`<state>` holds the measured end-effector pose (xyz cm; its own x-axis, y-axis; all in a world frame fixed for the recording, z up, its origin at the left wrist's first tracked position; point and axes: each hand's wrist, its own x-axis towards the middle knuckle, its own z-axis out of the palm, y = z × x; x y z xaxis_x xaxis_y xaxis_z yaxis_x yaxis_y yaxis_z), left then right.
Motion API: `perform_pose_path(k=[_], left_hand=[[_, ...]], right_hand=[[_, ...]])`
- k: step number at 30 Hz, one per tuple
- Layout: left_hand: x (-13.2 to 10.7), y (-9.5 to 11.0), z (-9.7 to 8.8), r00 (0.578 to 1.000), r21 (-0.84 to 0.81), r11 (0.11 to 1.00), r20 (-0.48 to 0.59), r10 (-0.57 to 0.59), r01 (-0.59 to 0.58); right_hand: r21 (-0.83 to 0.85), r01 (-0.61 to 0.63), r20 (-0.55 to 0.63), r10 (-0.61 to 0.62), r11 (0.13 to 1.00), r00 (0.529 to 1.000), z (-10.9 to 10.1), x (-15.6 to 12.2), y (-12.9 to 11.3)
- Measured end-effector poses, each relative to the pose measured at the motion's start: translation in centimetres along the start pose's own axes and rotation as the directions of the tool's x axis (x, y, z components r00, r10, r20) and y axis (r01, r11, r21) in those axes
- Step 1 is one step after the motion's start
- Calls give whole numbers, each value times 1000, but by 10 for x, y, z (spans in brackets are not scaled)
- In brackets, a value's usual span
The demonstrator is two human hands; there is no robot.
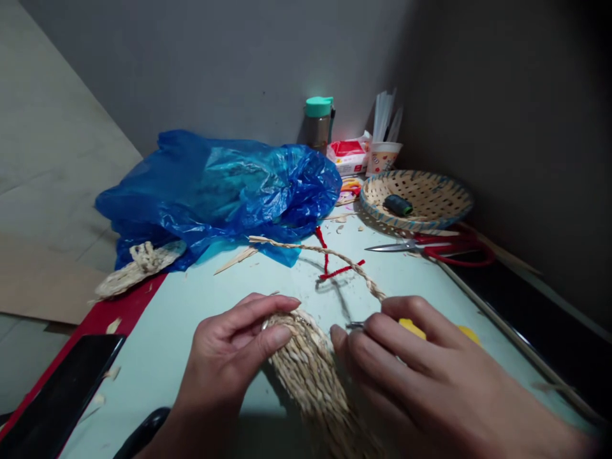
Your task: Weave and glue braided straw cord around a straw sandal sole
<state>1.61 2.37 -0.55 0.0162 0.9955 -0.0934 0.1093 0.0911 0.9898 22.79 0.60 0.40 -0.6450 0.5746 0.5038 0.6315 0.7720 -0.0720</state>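
My left hand [239, 344] pinches the near rounded end of a woven straw piece [310, 363], shaped like a slipper sole, between thumb and fingers. My right hand [406, 363] is closed just right of it, around a tool with a thin metal tip [354, 325] and yellow handle parts [412, 328]; its exact kind is mostly hidden by my fingers. A twisted straw cord [335, 253] runs from beside my right hand up and leftward, its loose end frayed. Behind the cord lie bent red fuzzy stems [326, 255].
A blue plastic bag [229, 185] fills the back left, with another woven straw piece [138, 271] before it. Red-handled scissors [430, 247] and a bamboo basket [430, 197] holding a dark thread spool [398, 204] are at right. A phone [67, 389] lies left.
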Motion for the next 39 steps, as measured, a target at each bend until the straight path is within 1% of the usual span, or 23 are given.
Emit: perform_pose_path(k=[2, 5, 7, 10, 12, 14, 17, 19, 21, 23, 26, 28, 32, 35, 39], left_hand=[[-1, 0, 1, 999, -8, 999, -17, -39, 39], [-3, 1, 4, 994, -37, 996, -80, -79, 76], [-4, 2, 7, 991, -43, 996, -111, -82, 77], [-4, 2, 8, 992, -32, 998, -111, -66, 62], [-4, 2, 7, 992, -36, 998, -111, -62, 58], [-3, 2, 6, 991, -52, 995, -106, -86, 81], [-3, 2, 6, 988, -71, 989, -72, -133, 128], [-4, 2, 7, 987, -81, 988, -89, -137, 130], [-4, 3, 8, 983, -90, 989, -130, -129, 118], [-3, 3, 8, 982, -85, 990, -143, -124, 113], [-2, 4, 8, 983, -67, 990, -127, -132, 124], [-3, 5, 8, 978, -69, 989, -154, -143, 134], [-8, 6, 13, 959, -105, 983, -227, -170, 150], [-13, 6, 17, 958, -127, 984, -245, -151, 122], [-15, 4, 20, 964, -168, 981, -227, -134, 97]], right_hand=[[-35, -4, 45, 5, 999, 999, 1, -2, -2], [-142, 11, 68, -2, 990, 998, 3, -4, -3], [-185, 14, 70, -1, 983, 998, 4, -5, -3], [-201, 13, 70, 1, 980, 998, 5, -5, -3], [-188, 8, 73, 6, 982, 997, 4, -6, -3], [-146, -15, 68, 26, 989, 997, 4, -7, -4], [-26, -39, 35, 40, 999, 999, 5, -7, -3], [38, -30, 17, 30, 999, 999, 7, -6, -1], [58, -25, 11, 25, 998, 1000, 9, -2, -1], [34, -37, 26, 36, 999, 999, 11, 1, -2], [-21, -47, 24, 47, 999, 999, 13, 4, -7], [-50, -52, 8, 53, 997, 999, 13, 5, -11], [-127, -85, 17, 87, 988, 996, 12, 8, -15], [-169, -117, -3, 118, 979, 993, 12, 11, -17], [-249, -146, -5, 150, 957, 989, 13, 14, -20]])
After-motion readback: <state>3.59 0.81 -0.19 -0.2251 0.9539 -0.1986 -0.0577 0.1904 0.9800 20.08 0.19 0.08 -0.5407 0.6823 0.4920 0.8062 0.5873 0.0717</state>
